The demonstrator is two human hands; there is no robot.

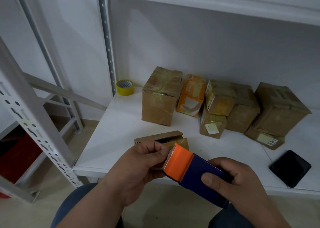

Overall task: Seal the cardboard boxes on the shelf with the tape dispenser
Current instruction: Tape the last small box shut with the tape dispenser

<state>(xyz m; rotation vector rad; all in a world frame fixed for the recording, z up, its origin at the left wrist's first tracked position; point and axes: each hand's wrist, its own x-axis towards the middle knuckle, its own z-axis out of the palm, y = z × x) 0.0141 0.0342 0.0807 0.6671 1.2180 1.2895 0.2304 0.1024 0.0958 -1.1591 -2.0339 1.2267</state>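
My right hand grips the blue body of a tape dispenser with an orange front flap, thumb on top. My left hand has its fingers curled at the dispenser's toothed blade end, pinching there; whether it holds tape I cannot tell. Just behind both hands lies a small flat cardboard box with one flap raised, on the white shelf. Several taped brown boxes stand at the back: a tall box, an orange box, and a stacked cluster of boxes.
A yellow tape roll sits in the shelf's back left corner. A black phone lies near the front edge at the right. Perforated white uprights stand at the left. A red crate sits lower left.
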